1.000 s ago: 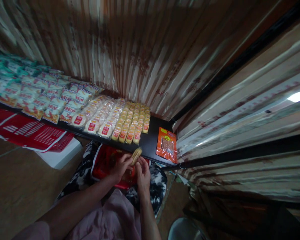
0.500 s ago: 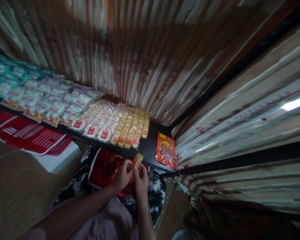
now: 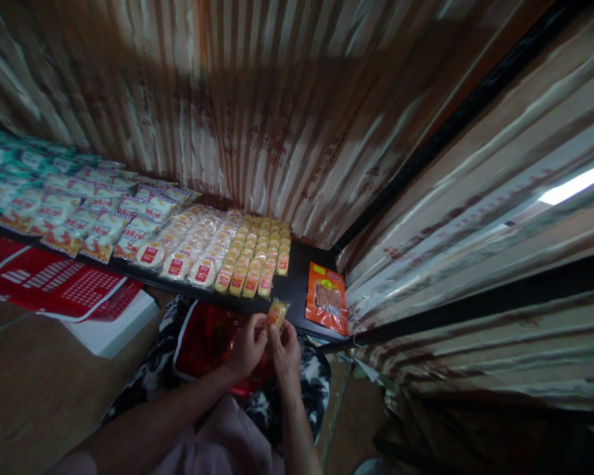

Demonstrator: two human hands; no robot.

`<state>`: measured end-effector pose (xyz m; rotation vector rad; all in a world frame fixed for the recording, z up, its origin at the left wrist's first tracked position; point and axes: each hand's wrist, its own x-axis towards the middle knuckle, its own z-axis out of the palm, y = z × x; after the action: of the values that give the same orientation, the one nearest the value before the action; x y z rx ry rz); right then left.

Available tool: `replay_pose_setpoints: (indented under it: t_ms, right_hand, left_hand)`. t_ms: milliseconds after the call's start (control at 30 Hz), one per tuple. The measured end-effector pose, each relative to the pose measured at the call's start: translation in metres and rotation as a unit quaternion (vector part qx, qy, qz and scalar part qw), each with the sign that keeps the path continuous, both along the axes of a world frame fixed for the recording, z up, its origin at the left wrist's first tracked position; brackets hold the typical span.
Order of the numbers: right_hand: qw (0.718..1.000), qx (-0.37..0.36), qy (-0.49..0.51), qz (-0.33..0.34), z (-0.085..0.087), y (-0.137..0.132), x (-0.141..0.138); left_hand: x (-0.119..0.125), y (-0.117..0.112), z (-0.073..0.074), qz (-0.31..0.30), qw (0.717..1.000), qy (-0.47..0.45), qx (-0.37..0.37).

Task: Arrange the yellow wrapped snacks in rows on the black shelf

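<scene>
Between my two hands is a small yellow snack packet (image 3: 278,313) in clear wrap, held just off the front edge of the black shelf (image 3: 297,282). My left hand (image 3: 249,344) pinches its left side. The fingers of my right hand (image 3: 285,344) are closed on its lower right side. Rows of matching yellow packets (image 3: 251,257) lie on the shelf beyond my hands. To their left are rows of round white packets (image 3: 194,247) with red labels. Beneath my hands a red basket (image 3: 191,353) rests on my lap, its contents dark and hard to make out.
An orange packet (image 3: 327,297) lies at the shelf's right end. White and blue snack bags (image 3: 103,227) and green bags (image 3: 10,161) fill the left. Below stand another red basket (image 3: 74,280) and a white box (image 3: 111,333). Striped sheeting (image 3: 257,112) walls the back and right.
The yellow packet and both hands have shifted slightly to the right, and the packet now stands more upright in my fingers. The view has tilted a little.
</scene>
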<state>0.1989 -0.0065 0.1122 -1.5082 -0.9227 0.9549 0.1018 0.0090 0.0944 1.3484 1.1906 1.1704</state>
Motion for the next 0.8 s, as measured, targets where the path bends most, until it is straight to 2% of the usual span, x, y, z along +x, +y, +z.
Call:
replay_pose_setpoints:
  t_ms: [100,267,567,800]
  right_hand:
    - [0.996,0.005,-0.082,-0.018,0.001,0.005,0.006]
    - [0.977,0.021,-0.206,-0.045,0.002,0.016,0.016]
    - [0.962,0.018,-0.271,-0.038,0.005,0.035,0.026]
    - [0.960,0.038,-0.273,-0.042,0.001,0.050,0.035]
  left_hand:
    - [0.004,0.007,0.002,0.017,1.000,-0.005,-0.002]
    - [0.007,0.020,0.013,0.002,0.999,0.035,0.020]
    - [0.020,0.037,0.013,0.014,0.995,0.093,0.045]
    - [0.031,0.043,0.020,0.004,0.995,0.101,0.022]
